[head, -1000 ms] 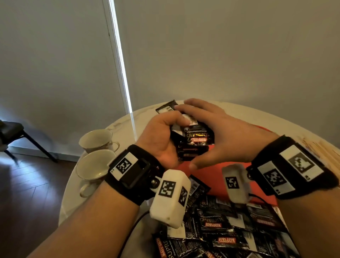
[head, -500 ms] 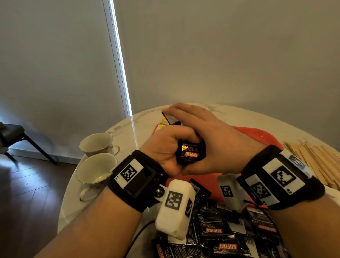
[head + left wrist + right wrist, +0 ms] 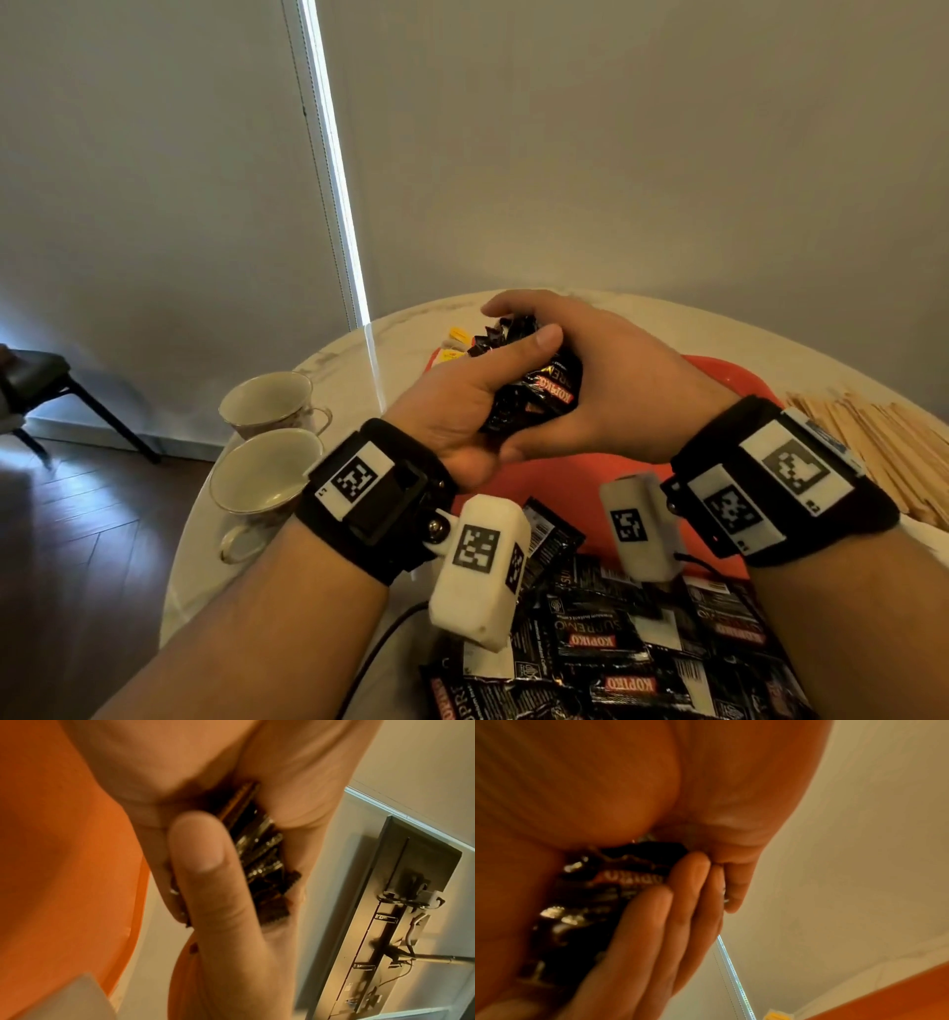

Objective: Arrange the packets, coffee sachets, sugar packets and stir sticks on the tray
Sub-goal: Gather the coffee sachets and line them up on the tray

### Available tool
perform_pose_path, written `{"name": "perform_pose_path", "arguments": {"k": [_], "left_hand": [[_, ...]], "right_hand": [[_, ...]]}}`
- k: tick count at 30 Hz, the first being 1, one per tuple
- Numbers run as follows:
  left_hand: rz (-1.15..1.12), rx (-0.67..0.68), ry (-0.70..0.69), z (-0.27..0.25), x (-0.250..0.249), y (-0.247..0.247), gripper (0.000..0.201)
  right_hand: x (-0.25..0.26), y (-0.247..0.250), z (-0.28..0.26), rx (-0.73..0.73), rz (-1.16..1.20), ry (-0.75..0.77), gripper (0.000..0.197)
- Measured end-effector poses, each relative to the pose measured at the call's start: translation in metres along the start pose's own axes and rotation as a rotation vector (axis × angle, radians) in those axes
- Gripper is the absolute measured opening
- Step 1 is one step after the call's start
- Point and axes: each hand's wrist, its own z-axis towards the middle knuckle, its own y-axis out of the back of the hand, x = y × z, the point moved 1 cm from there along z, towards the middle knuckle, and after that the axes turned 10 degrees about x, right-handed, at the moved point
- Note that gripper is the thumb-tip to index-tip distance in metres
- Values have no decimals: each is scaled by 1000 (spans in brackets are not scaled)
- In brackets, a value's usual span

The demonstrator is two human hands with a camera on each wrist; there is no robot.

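Both hands clasp one bundle of black coffee sachets (image 3: 534, 390) above the red tray (image 3: 729, 377): the left hand (image 3: 462, 406) curls round it from the left, thumb across the top, and the right hand (image 3: 611, 390) wraps it from the right. More sachets (image 3: 606, 642) lie heaped on the counter (image 3: 400, 339) near the person. Stir sticks (image 3: 873, 442) lie right of the tray, and two cups (image 3: 267, 462) stand to its left.
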Motion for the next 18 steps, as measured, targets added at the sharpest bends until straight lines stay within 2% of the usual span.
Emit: {"name": "perform_pose_path", "arguments": {"k": [2, 5, 9, 12, 14, 16, 18], "left_hand": [[2, -4, -2, 1, 1, 2, 33], [6, 25, 16, 0, -1, 6, 18], [65, -51, 14, 1, -3, 11, 35], [113, -124, -33, 3, -5, 13, 43], [98, -153, -64, 3, -6, 16, 51], [92, -137, -73, 3, -6, 17, 47], [81, -103, -77, 3, -6, 17, 37]], "right_hand": [[0, -1, 2, -33, -55, -20, 100], [-4, -5, 6, -30, -131, -15, 106], [-9, -5, 6, -16, -72, -53, 113], [-14, -4, 6, -144, 165, -121, 89], [-18, -2, 7, -265, 192, -175, 67], [-23, -1, 9, -323, 303, -170, 49], [-26, -2, 10, -338, 528, -128, 37]]}}
